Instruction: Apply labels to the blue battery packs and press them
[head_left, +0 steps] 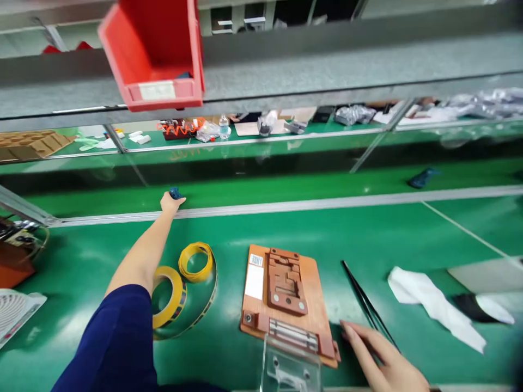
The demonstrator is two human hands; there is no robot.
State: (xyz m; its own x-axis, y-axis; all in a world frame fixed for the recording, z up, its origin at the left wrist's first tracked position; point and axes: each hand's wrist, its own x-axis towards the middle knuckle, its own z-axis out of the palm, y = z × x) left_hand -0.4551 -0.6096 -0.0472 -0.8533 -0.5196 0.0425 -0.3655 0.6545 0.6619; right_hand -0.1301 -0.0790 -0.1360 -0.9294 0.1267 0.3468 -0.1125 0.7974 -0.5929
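Note:
My left hand [172, 202] reaches far forward over the green strip behind the metal rail, its fingers closed around a small dark blue part [175, 193]. Much of that part is hidden by the fingers. My right hand [386, 362] rests low at the right, fingers stretched out with no held object visible. It lies between a brown fixture [288, 280] on an orange-brown board [312, 288] and black tweezers [368, 302]. A clear plastic cover [291, 365] is hinged out at the board's near edge.
Yellow tape rolls [196, 261] lie left of the board. A white cloth [437, 307] is at the right. Another dark blue part [423, 178] sits beyond the rail [286, 206]. A red bin [159, 90] overhangs from the grey shelf [327, 60].

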